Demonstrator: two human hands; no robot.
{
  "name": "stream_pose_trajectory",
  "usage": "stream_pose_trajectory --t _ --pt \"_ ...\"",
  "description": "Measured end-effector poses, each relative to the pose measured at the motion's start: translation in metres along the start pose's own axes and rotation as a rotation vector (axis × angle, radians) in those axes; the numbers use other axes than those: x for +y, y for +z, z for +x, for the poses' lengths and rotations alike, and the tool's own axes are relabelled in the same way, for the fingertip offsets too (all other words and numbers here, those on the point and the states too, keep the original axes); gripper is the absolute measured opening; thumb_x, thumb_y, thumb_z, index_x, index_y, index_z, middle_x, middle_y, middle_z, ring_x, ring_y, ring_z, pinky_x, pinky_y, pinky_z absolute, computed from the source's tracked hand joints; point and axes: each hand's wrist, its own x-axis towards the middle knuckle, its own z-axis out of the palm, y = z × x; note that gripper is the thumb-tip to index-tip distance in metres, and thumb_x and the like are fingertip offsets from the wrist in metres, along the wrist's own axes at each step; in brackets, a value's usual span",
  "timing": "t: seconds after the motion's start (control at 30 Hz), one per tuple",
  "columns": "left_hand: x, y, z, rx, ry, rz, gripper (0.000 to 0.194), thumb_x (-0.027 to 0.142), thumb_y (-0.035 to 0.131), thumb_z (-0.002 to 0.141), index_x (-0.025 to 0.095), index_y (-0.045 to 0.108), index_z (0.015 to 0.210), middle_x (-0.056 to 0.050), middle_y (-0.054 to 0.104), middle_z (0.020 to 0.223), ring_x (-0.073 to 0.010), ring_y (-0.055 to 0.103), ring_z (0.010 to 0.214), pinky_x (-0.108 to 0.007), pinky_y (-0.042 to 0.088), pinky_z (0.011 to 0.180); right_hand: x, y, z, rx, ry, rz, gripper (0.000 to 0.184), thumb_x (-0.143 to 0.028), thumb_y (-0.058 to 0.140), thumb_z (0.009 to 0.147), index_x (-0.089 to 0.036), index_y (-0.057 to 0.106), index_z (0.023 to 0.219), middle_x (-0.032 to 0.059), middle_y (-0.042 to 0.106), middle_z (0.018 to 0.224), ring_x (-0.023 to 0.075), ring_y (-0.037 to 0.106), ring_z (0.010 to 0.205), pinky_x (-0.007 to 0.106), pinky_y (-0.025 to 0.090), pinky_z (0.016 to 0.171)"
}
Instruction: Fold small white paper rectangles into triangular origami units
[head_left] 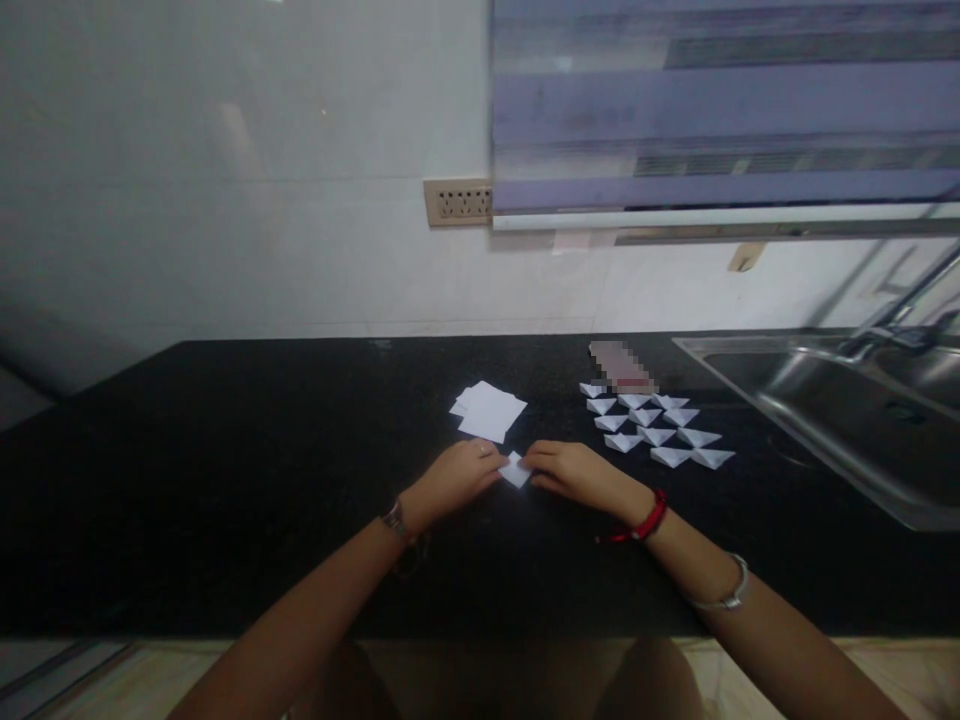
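Black countertop [225, 480] bears a steel sink [840, 420], rows of folded paper triangles [656, 425] and a stack of white paper squares [491, 410]. Left hand [454, 478] and right hand [574, 472] pinch a small folded paper piece [515, 469] between them, just before the stack.

No readable text anywhere.

Nothing legible showed — the paper sheets [491, 410] were blank white, the folded pieces [660, 428] carried no print, and the small item [621, 367] at the back of the counter [225, 450] was blurred into blocks, so any label on it could not be read. The wall socket [457, 202] bore no marking that could be made out — nor did the blind [720, 100].
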Motion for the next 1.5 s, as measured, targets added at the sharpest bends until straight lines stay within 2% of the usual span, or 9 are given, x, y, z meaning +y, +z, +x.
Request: stream_pose_trajectory --t 0.3,0.43,0.63,0.83,1.0,1.27,1.37,1.5 --pt "-0.002 0.002 0.001 0.028 -0.049 -0.159 0.022 0.023 0.041 0.083 0.017 0.054 0.099 -0.005 0.055 0.097 -0.0143 0.048 0.092 -0.028 0.038 0.082 0.006 0.012 0.005 0.034 -0.097 -0.169 0.025 -0.02 0.035 0.086 -0.014 0.059 0.09 0.0068 0.057 0.08 0.0126 0.052 0.073 0.024 0.038 0.064" --pt "-0.005 0.004 0.002 0.037 -0.043 -0.179 0.021 0.021 0.04 0.083 0.017 0.056 0.097 -0.004 0.057 0.094 -0.0141 0.048 0.09 -0.028 0.038 0.081 0.007 0.011 0.005 0.053 -0.116 -0.163 0.026 -0.024 0.035 0.086 -0.015 0.058 0.093 0.0068 0.057 0.082 0.0127 0.051 0.076 0.023 0.038 0.065" --pt "-0.007 0.004 0.0 0.065 -0.068 -0.187 0.021 0.022 0.04 0.083 0.016 0.056 0.095 -0.004 0.057 0.094 -0.0137 0.049 0.089 -0.027 0.039 0.08 0.005 0.013 0.007 0.047 -0.183 -0.289 0.024 -0.019 0.035 0.086 -0.014 0.056 0.097 0.0076 0.057 0.081 0.0152 0.049 0.079 0.027 0.037 0.068" --pt "-0.007 -0.001 -0.001 0.032 -0.03 -0.219 0.021 0.029 0.047 0.08 0.017 0.056 0.096 -0.004 0.056 0.094 -0.0143 0.048 0.09 -0.027 0.038 0.08 0.006 0.016 0.007 0.079 -0.143 -0.225 0.026 -0.02 0.033 0.087 -0.015 0.055 0.098 0.0072 0.056 0.08 0.014 0.049 0.076 0.026 0.038 0.066" --pt "-0.007 -0.001 -0.001 0.019 -0.031 -0.16 0.021 0.026 0.042 0.083 0.017 0.056 0.096 -0.005 0.056 0.094 -0.0144 0.048 0.089 -0.027 0.039 0.078 0.009 0.012 0.006 0.074 -0.16 -0.106 0.026 -0.025 0.036 0.086 -0.016 0.057 0.096 0.0073 0.057 0.087 0.0137 0.05 0.084 0.024 0.038 0.07" --pt "-0.007 0.001 -0.001 0.043 -0.04 -0.205 0.022 0.026 0.04 0.083 0.016 0.057 0.094 -0.005 0.056 0.094 -0.0137 0.048 0.089 -0.027 0.038 0.08 0.004 0.015 0.008 0.011 -0.246 -0.327 0.022 -0.017 0.035 0.086 -0.013 0.055 0.092 0.0072 0.056 0.079 0.0154 0.048 0.075 0.028 0.037 0.067" --pt "-0.006 -0.002 -0.001 0.043 -0.039 -0.279 0.022 0.03 0.046 0.08 0.016 0.057 0.093 -0.005 0.056 0.093 -0.0141 0.048 0.089 -0.027 0.038 0.081 0.002 0.017 0.009 0.044 -0.2 -0.27 0.021 -0.016 0.034 0.085 -0.012 0.055 0.088 0.0072 0.056 0.077 0.0147 0.048 0.072 0.027 0.037 0.066" --pt "-0.001 -0.005 0.0 0.105 -0.129 -0.389 0.018 0.026 0.046 0.08 0.015 0.058 0.088 -0.004 0.058 0.088 -0.0135 0.051 0.084 -0.025 0.039 0.077 0.001 0.016 0.01 0.235 0.019 0.009 0.019 -0.018 0.036 0.084 -0.011 0.053 0.081 0.0066 0.055 0.078 0.0127 0.049 0.072 0.023 0.038 0.066"
